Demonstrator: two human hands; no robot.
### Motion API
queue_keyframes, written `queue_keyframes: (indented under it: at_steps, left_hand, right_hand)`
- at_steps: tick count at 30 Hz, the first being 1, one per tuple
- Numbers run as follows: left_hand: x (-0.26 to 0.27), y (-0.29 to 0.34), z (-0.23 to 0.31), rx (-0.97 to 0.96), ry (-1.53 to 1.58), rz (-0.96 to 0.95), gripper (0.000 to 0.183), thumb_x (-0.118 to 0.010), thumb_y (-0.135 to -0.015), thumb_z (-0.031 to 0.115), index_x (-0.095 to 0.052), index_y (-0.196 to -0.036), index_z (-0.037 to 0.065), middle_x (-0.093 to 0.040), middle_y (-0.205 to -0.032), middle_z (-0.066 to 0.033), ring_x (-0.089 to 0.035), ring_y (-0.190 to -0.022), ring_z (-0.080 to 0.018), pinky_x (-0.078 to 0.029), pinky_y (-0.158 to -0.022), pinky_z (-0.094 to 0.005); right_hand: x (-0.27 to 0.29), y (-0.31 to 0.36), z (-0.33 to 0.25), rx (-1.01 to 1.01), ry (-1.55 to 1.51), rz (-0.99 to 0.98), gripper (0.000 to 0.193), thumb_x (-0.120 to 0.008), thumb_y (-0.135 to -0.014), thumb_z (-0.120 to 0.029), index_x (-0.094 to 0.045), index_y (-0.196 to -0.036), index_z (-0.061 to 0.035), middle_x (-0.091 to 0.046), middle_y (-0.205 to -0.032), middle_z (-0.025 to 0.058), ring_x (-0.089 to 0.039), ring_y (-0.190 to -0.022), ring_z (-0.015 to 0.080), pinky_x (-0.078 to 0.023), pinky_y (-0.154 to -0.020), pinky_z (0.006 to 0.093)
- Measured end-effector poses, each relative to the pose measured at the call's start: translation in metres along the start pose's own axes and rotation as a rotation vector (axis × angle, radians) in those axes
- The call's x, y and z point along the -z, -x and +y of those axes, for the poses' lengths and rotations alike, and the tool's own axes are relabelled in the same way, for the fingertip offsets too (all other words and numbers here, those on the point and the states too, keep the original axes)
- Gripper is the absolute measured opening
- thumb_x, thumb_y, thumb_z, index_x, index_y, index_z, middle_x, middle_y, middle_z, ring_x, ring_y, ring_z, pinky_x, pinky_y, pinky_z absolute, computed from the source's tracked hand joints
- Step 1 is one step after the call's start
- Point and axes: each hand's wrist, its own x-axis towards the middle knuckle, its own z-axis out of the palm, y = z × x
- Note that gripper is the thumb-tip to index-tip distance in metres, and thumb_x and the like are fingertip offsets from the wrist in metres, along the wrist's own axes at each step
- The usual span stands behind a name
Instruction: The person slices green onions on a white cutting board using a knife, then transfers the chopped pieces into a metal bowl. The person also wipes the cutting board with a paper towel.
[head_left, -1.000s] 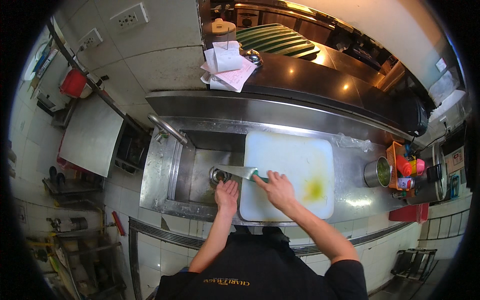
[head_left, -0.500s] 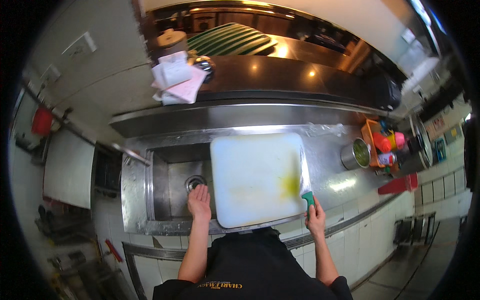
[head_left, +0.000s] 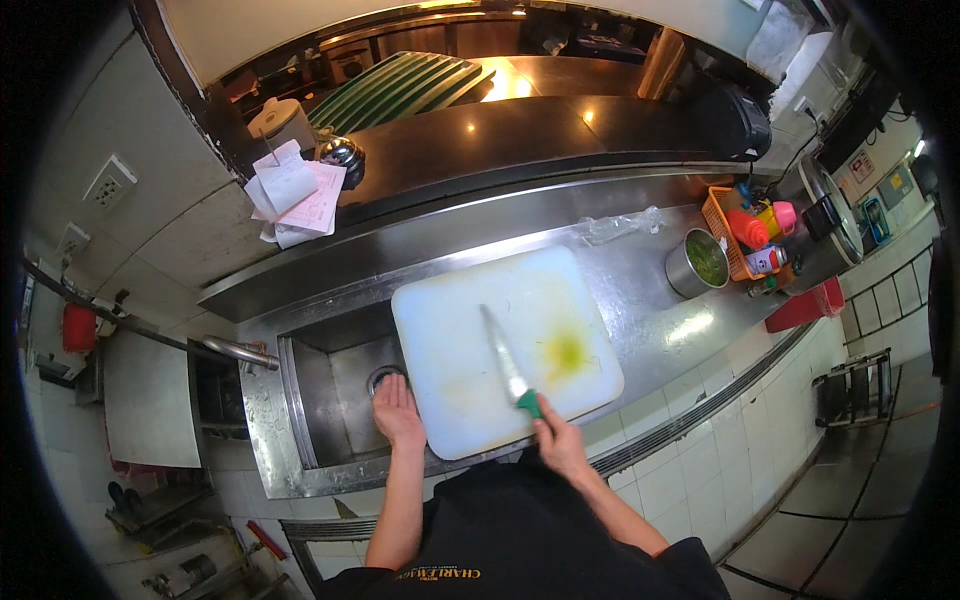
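A white cutting board lies on the steel counter, its left part over the edge of the sink. Near its right side is a yellow-green stain. My right hand is closed round the green handle of a kitchen knife. The blade is over the middle of the board, its tip pointing away from me; whether it touches the board I cannot tell. My left hand is open, palm up and fingers stretched, beside the board's left edge over the sink. It holds nothing.
A steel pot with green contents stands to the right, next to an orange basket of bottles. Crumpled clear plastic lies behind the board. A faucet is left of the sink. Paper slips hang at the raised ledge.
My right hand has brought the knife leftward from the board's right edge to its middle. My left hand stays open over the sink. The whole view has tilted.
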Motion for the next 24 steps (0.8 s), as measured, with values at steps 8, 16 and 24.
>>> queue_keyframes:
  at_steps: [8,16,24]
  left_hand:
    - [0.036,0.008,0.016,-0.232,-0.172,0.147,0.061,-0.040,-0.103,0.036,-0.034,-0.154,0.003,-0.034,-0.160,-0.0138,-0.028,-0.150,-0.0253,-0.013,-0.123,-0.0415]
    - [0.021,0.009,0.008,-0.540,-0.473,0.097,0.036,-0.049,-0.102,0.018,-0.054,-0.133,0.000,-0.057,-0.130,-0.0117,-0.053,-0.123,-0.0229,-0.041,-0.107,-0.0385]
    - [-0.128,-0.012,0.104,-1.507,-0.899,-0.153,0.035,-0.070,-0.086,0.002,-0.062,-0.120,0.002,-0.060,-0.120,-0.0120,-0.060,-0.105,-0.0243,-0.049,-0.090,-0.0353]
  right_hand:
    - [-0.051,-0.002,-0.054,0.494,0.138,-0.277,0.046,-0.062,-0.095,-0.025,-0.055,-0.141,-0.0203,-0.063,-0.088,0.0201,-0.064,-0.080,0.0404,-0.052,-0.072,0.0485]
    - [0.012,-0.054,-0.023,0.583,0.451,0.361,0.046,-0.071,-0.081,-0.015,-0.069,-0.127,-0.0232,-0.059,-0.094,0.0151,-0.062,-0.082,0.0326,-0.052,-0.069,0.0432]
    - [0.051,-0.083,-0.014,0.547,0.451,0.359,0.042,-0.072,-0.078,-0.014,-0.071,-0.119,-0.0143,-0.060,-0.107,0.0157,-0.056,-0.100,0.0367,-0.045,-0.084,0.0495]
